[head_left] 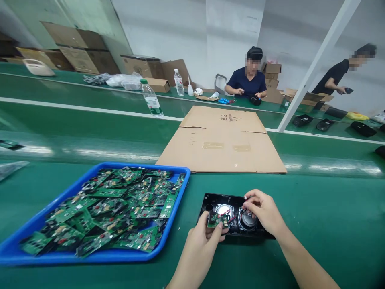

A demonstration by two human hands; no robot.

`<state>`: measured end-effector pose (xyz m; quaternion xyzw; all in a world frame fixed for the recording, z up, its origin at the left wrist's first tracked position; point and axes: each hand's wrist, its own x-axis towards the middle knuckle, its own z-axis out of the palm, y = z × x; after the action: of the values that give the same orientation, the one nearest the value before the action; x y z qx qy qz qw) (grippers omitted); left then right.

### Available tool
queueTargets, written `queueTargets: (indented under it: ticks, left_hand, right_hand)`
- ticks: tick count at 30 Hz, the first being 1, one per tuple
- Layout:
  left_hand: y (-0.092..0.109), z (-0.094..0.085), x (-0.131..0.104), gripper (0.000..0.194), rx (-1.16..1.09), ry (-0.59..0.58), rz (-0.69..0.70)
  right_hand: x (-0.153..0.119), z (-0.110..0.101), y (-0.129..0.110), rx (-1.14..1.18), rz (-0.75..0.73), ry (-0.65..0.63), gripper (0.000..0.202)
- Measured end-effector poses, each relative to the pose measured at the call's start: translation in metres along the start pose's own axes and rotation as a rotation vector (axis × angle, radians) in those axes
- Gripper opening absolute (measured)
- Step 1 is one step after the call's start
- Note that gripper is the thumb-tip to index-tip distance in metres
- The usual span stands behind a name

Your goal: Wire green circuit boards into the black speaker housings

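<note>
Bench [144, 277]: green, with whitish glare streaks. Tray [177, 214]: solid blue. Heaped circuit boards [117, 208]: green, which we find flecked with red, white, black and tan. Held circuit board [221, 220]: green, with black and pale parts. Housing [207, 200]: black. Speakers [247, 221]: silver. Wires [232, 219]: red and black. Small connector [245, 198]: white. Cardboard sheet [222, 160]: brown; we note black print and glossy tan tape strips. Nearer bottle [152, 100]: clear, green cap, green-and-white label. Farther bottle [178, 82]: clear, white cap; we see red on its label. Co-workers' shirts: navy at centre, black at right. Bag [357, 116]: yellow. Post [319, 66]: white. Wall [180, 32]: greyish white, pale green at left.
</note>
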<state>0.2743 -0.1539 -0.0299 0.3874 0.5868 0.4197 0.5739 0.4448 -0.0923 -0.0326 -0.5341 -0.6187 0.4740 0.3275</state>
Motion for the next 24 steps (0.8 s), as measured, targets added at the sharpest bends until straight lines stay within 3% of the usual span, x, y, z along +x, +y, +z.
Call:
queueTargets:
  ticks: [3, 6, 8, 17, 24]
  left_hand:
    - [-0.002, 0.005, 0.0, 0.029, 0.022, -0.001, 0.021]
    - [-0.003, 0.007, 0.0, 0.028, 0.051, -0.024, 0.039]
    - [-0.004, 0.007, 0.001, 0.027, 0.066, -0.025, 0.053]
    - [-0.01, 0.003, 0.005, 0.023, 0.117, -0.05, 0.068]
    - [-0.009, 0.004, 0.006, 0.022, 0.128, -0.069, 0.079]
  right_hand:
    - [-0.004, 0.006, -0.001, -0.299, -0.203, 0.028, 0.01]
    - [-0.008, 0.01, -0.002, -0.566, -0.409, -0.049, 0.018]
    - [-0.01, 0.013, -0.002, -0.618, -0.471, -0.109, 0.018]
    - [-0.011, 0.018, -0.003, -0.663, -0.511, -0.187, 0.012]
    - [-0.012, 0.023, 0.002, -0.748, -0.557, -0.14, 0.014]
